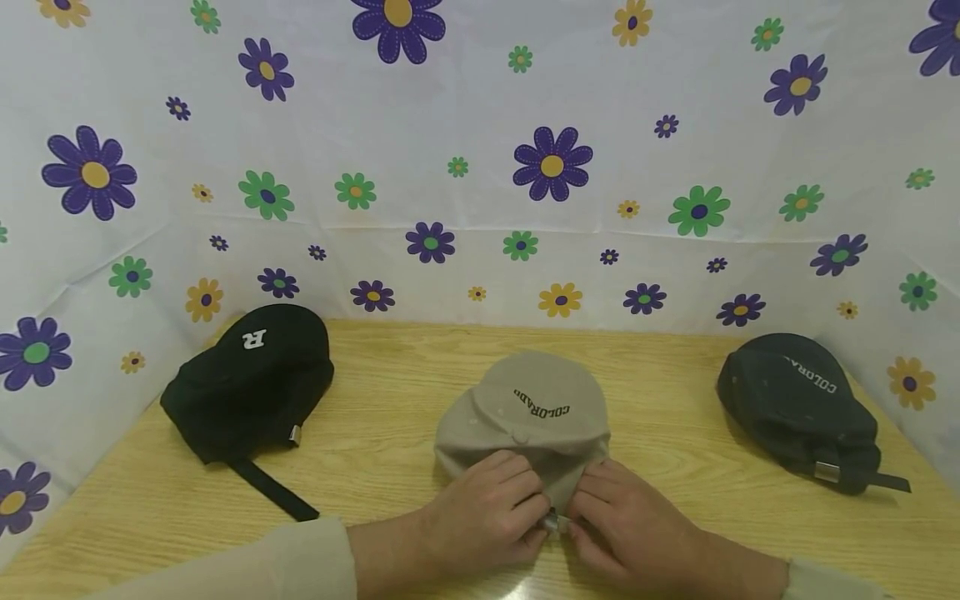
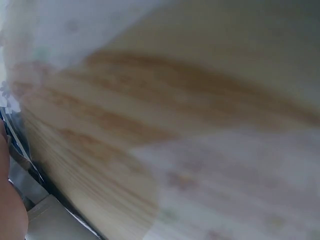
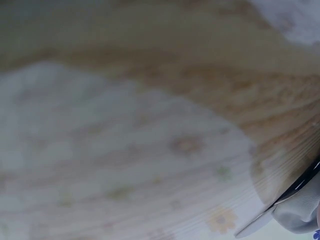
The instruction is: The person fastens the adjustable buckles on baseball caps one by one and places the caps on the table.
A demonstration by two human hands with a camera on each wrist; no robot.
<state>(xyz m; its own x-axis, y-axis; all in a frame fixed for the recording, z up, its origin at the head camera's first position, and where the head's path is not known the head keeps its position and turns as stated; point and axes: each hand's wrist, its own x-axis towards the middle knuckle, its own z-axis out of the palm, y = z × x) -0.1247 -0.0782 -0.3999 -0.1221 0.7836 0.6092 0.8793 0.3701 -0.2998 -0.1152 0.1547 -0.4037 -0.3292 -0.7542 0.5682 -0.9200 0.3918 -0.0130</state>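
Note:
A beige baseball cap [image 1: 551,379] lettered COLORADO sits at the middle of the table, its back strap turned toward me. My left hand [image 1: 491,508] pinches the cap's back strap beside a small metal buckle [image 1: 552,522]. On the buckle's other side, my right hand [image 1: 630,529] grips the strap with thumb and fingers. Both hands partly cover the strap, so how it runs through the buckle is hidden. Both wrist views are blurred, mostly wood and flowered cloth, and do not show the cap clearly.
On the left lies a black cap [image 1: 277,383] marked R, its strap hanging loose from the buckle. A dark COLORADO cap [image 1: 795,408] rests on the right, its strap end sticking out past its buckle. Behind the wooden table [image 1: 375,367] hangs a flowered white cloth [image 1: 465,108].

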